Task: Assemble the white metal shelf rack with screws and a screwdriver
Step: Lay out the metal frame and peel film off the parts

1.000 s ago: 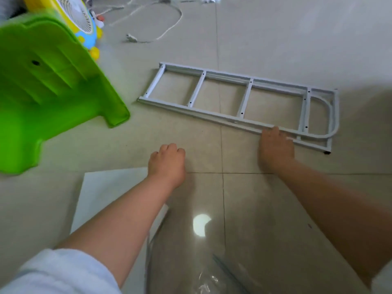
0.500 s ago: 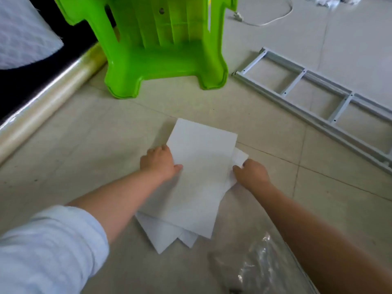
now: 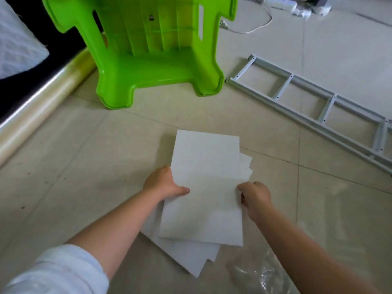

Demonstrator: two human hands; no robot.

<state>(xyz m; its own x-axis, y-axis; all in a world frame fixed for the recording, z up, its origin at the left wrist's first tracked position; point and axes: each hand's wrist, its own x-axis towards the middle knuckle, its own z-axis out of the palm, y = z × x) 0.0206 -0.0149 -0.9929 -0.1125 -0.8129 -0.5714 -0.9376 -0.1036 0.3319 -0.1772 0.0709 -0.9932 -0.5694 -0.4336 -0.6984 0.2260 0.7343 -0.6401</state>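
A stack of white foam sheets [image 3: 206,183] lies on the tiled floor in front of me. My left hand [image 3: 163,184] grips the top sheet's left edge, thumb on top. My right hand [image 3: 255,195] holds the same sheet at its right edge with curled fingers. The white metal rack side frame [image 3: 314,103], shaped like a ladder with cross rungs, lies flat on the floor at the right, untouched. No screws or screwdriver show.
A green plastic stool [image 3: 152,56] stands behind the sheets. A clear film roll [image 3: 42,102] lies along the left by a dark edge. A crumpled clear plastic bag [image 3: 261,274] sits at the bottom. A white cable [image 3: 254,26] trails at the top.
My right hand left the metal frame and both hands came to the foam sheets. My view turned left, so the frame now sits at the right. The top sheet has been straightened.
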